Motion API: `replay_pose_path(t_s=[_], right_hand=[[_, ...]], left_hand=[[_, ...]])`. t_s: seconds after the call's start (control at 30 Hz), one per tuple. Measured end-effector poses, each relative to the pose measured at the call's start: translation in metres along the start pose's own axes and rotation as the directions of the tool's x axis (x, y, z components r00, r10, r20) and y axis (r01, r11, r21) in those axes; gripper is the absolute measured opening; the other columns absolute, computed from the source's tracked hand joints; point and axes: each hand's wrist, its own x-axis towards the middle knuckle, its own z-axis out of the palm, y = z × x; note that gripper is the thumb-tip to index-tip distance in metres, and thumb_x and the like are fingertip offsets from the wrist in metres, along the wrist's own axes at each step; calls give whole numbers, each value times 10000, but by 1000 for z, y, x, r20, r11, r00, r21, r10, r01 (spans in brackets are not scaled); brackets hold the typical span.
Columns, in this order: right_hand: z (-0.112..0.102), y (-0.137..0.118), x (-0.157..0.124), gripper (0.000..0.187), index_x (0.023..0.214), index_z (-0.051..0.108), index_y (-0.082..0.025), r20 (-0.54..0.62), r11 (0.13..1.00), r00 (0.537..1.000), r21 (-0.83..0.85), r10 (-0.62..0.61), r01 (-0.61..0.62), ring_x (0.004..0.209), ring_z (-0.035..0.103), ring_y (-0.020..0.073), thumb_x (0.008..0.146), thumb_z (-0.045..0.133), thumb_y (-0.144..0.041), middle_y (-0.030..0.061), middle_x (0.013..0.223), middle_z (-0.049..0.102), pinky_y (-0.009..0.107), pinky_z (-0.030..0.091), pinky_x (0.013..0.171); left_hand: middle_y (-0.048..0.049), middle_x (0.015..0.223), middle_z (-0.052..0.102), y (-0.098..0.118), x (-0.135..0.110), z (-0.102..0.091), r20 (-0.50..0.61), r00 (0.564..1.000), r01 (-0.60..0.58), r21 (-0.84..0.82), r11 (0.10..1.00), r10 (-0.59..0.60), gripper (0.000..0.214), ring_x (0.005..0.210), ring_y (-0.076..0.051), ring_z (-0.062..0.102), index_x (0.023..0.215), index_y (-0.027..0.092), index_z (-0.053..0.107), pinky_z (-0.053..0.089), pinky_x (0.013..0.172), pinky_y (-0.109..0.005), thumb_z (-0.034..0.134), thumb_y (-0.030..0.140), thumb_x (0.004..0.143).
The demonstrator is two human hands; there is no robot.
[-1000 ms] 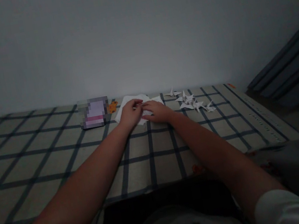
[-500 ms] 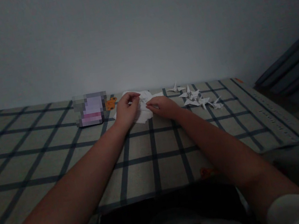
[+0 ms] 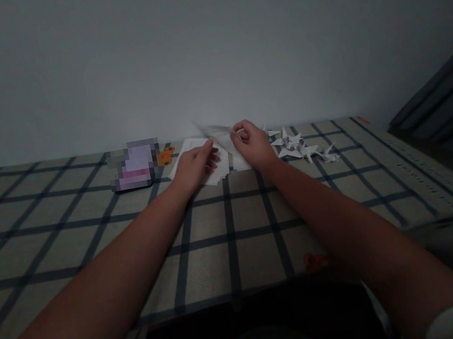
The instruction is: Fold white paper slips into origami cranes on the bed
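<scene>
My right hand (image 3: 251,143) pinches a thin white sheet of paper (image 3: 216,131) between thumb and fingers. The sheet is lifted and tilted, blurred by motion, with its far corner up to the left. My left hand (image 3: 194,166) lies over a stack of white paper (image 3: 217,172), its fingers loosely apart and curled, with nothing visible gripped. Another piece of white paper (image 3: 240,161) lies flat between the stack and my right hand. Several folded paper cranes (image 3: 292,143) sit just right of my right hand.
A phone (image 3: 135,167), partly pixelated, lies left of the paper stack. The checked tablecloth (image 3: 133,238) has orange printed figures and lettering at its right end. A pale wall (image 3: 205,50) stands behind the table; dark folded fabric (image 3: 451,100) is at the right.
My right hand has moved right and slightly up, drawing a sheet away from the stack. The fingers of my left hand have loosened over the paper.
</scene>
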Motion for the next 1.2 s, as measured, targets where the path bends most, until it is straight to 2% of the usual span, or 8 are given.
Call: replay_pose_path(t_s=[0.07, 0.17, 0.27, 0.4, 0.57, 0.83, 1.0, 1.2], right_hand=[[-2, -2, 0, 137, 974, 573, -207, 77, 994, 991, 34, -107, 105, 696, 575, 163, 933, 537, -333, -2, 760, 618, 302, 442, 730], [-1, -3, -2, 129, 986, 619, -182, 274, 960, 921, 67, -278, 270, 954, 660, 204, 893, 543, -228, 67, 997, 714, 332, 474, 883], [3, -1, -4, 170, 992, 666, -170, 381, 941, 863, 67, -331, 331, 1062, 668, 224, 869, 549, -182, 85, 1091, 739, 359, 472, 968], [4, 2, -2, 169, 967, 708, -156, 393, 931, 850, 46, -350, 362, 1059, 667, 225, 901, 598, -266, 107, 1093, 750, 367, 469, 990], [-1, 2, 0, 261, 916, 727, -141, 366, 936, 870, 8, -331, 353, 934, 657, 202, 947, 581, -355, 107, 985, 750, 337, 475, 892], [2, 5, -2, 266, 942, 668, -167, 163, 984, 977, 129, -141, 120, 725, 611, 157, 935, 580, -417, 38, 810, 700, 289, 459, 708], [3, 6, -1, 248, 931, 618, -194, 151, 987, 986, 159, -63, 39, 626, 542, 138, 920, 594, -440, -22, 683, 604, 279, 435, 644], [1, 1, 0, 208, 868, 614, -182, 153, 986, 983, 148, -105, 82, 747, 585, 149, 894, 625, -388, 22, 798, 646, 286, 462, 718]], left_hand=[[-151, 926, 763, -2, 5, 1, 33, 996, 81, -137, 987, -78, 698, 718, -216, 689, 1005, 125, 742, 532, 646, -326, 543, 774, 846], [-180, 1081, 762, -4, 11, 3, 17, 992, 123, -329, 936, -125, 680, 890, -275, 741, 1109, 135, 721, 602, 760, -400, 515, 742, 883], [-137, 1266, 728, -5, 12, 5, -40, 996, 53, -437, 898, -78, 415, 1081, -282, 723, 1169, 177, 698, 608, 910, -450, 655, 480, 890], [-120, 1330, 704, -7, 9, 7, -51, 997, 30, -477, 878, -62, 312, 1179, -280, 691, 1153, 168, 691, 565, 1025, -482, 670, 239, 849], [-148, 1372, 672, -5, 11, 6, -40, 995, 53, -534, 844, -88, 313, 1184, -286, 687, 1185, 146, 649, 598, 966, -485, 571, 296, 923], [-142, 1238, 725, -2, 11, 0, 41, 997, 71, -497, 865, -58, 472, 1137, -287, 694, 1124, 172, 669, 598, 921, -462, 569, 588, 925], [-119, 1189, 748, -2, 6, 6, 68, 998, 42, -424, 905, -14, 441, 1043, -226, 715, 1060, 161, 709, 550, 1005, -428, 867, 364, 701], [-118, 1144, 770, -1, 5, 6, -9, 1000, 4, -426, 905, -9, 406, 1013, -229, 735, 1062, 140, 725, 559, 997, -419, 855, 283, 706]])
